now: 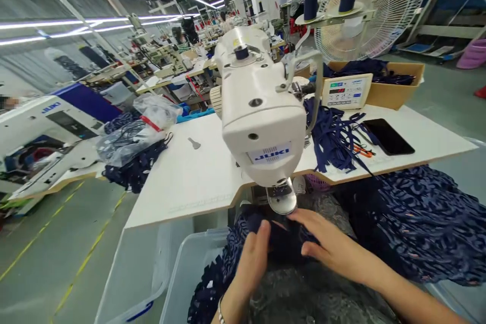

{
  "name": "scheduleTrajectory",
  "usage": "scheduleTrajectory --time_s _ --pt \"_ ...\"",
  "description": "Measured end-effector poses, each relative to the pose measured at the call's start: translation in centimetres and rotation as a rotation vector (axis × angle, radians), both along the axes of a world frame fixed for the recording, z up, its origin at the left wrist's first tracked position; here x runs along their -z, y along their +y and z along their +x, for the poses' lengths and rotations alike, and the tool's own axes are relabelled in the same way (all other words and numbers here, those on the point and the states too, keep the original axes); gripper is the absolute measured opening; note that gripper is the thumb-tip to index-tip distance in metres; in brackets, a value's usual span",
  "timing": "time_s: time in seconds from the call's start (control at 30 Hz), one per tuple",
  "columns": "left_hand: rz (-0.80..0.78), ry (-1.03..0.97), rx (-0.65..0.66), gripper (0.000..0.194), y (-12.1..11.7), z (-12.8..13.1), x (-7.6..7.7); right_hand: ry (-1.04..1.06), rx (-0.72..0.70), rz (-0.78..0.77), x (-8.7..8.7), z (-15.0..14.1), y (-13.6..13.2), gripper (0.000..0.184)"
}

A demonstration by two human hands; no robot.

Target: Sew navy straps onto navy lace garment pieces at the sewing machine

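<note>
Dark navy fabric [279, 240] hangs below the head of a white JUKI sewing machine [261, 106], beside the machine's rounded metal plate [284, 203]. My left hand [253, 252] is at the fabric's left side, its fingers closed on the cloth and partly hidden. On the other side, my right hand [328, 243] has its fingers stretched toward the plate and its thumb held apart. Its fingertips touch the cloth by the plate's edge. Patterned navy pieces [425, 228] are heaped to the right, and more bunched navy cloth [207, 288] lies at the lower left.
Navy straps [330, 136], a black phone [389, 136] and a control panel [347, 92] rest on the white table [190, 177]. A cardboard box [404, 88] stands behind them. Below the table is a clear plastic bin [182, 268]. A large fan [368, 10] is at the back right.
</note>
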State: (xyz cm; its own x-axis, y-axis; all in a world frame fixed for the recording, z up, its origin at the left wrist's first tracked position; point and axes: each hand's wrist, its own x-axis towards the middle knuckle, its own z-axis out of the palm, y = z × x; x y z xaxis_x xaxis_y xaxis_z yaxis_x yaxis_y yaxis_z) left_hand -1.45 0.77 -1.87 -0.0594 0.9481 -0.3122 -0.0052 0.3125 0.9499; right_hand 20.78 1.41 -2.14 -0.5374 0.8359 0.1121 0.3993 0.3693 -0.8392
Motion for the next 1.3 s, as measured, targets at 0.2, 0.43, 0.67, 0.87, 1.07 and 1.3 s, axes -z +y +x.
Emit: scheduleTrajectory --time_s 0.2,0.43,0.67,0.87,1.07,1.3 --pt "0.355 0.844 0.504 0.051 -1.5 1.0 -5.0 0.01 -0.067 -0.201 -1.4 -2.6 -0.1 0.03" --pt "0.553 1.076 0.482 0.058 -1.4 1.5 -5.8 0.107 -0.025 -0.286 -1.6 -1.1 -0.8 0.018" --pt "0.569 0.944 0.3 0.043 -0.4 2.4 -5.4 0.085 0.064 -0.205 -1.6 -0.9 -1.2 0.027" --pt "0.24 0.269 0.246 0.016 0.3 2.8 -5.3 0.188 0.175 -0.262 -1.6 -0.1 0.1 0.028" --pt "0.219 0.273 0.203 0.037 1.3 3.4 -4.4 0.341 0.307 -0.345 -1.6 -1.1 1.7 0.023" --pt "1.006 1.097 -0.054 0.034 2.1 2.1 -2.8 0.126 0.408 -0.136 -0.8 -1.2 4.9 0.022"
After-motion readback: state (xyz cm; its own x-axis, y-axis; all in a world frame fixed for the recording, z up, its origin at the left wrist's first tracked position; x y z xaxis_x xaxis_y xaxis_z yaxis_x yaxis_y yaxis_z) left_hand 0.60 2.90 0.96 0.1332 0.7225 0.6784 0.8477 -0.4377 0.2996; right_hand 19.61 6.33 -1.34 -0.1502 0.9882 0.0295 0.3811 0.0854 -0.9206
